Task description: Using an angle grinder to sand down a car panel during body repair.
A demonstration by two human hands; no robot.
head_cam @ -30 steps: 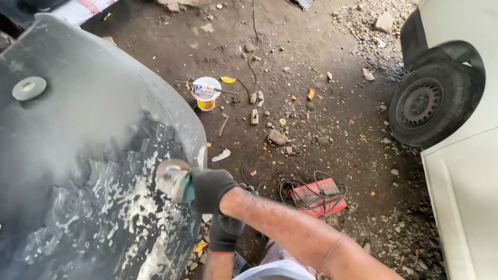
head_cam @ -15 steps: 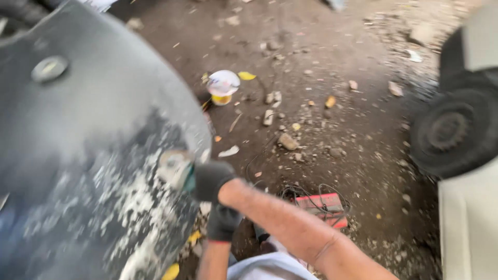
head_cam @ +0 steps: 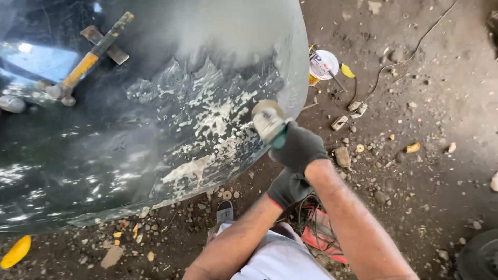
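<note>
The gloved right hand (head_cam: 300,148) grips a grinder (head_cam: 270,123), its disc pressed against the scraped patch of a black car panel (head_cam: 129,150). The gloved left hand (head_cam: 288,187) sits just below, its grasp hidden. A hammer (head_cam: 85,59) lies on the panel, well apart.

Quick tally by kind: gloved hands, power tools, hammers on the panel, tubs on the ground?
Gloved hands: 2, right hand and left hand, both on the tool
Grinder: 1, disc against the black car panel
Hammers: 2, a yellow-handled hammer across a second hammer
White tub: 1
Total: 6
</note>
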